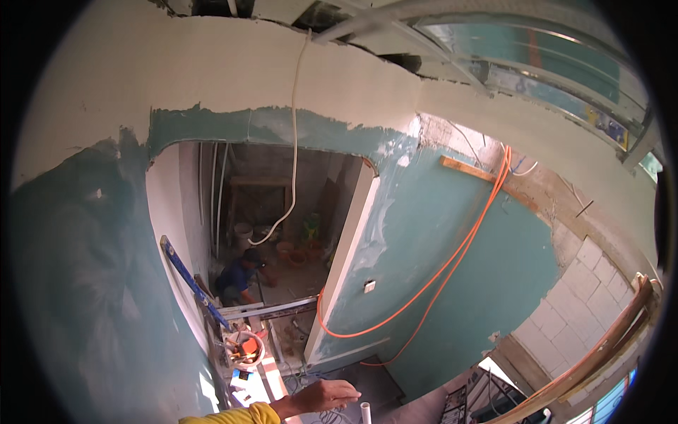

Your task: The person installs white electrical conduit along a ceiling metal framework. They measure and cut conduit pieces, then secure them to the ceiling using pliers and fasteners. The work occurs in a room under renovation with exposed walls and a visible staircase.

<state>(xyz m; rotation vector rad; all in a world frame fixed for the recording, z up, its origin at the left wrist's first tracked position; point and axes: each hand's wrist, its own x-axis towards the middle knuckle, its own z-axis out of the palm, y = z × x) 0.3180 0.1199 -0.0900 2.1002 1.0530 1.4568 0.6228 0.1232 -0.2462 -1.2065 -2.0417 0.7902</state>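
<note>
White pipe [366, 413]: upright at lower edge, just beside our left hand [321, 397] | state: we hold nothing there, fingers extended | right hand: out of view, we cannot tell its state | outward: we see a bucket [246, 363] holding tools [249, 345], blue spirit level [193, 283] leaning by the doorway [345, 265], crouching person [234, 276] beyond, orange cable [502, 172] along the green wall [512, 261]
</note>
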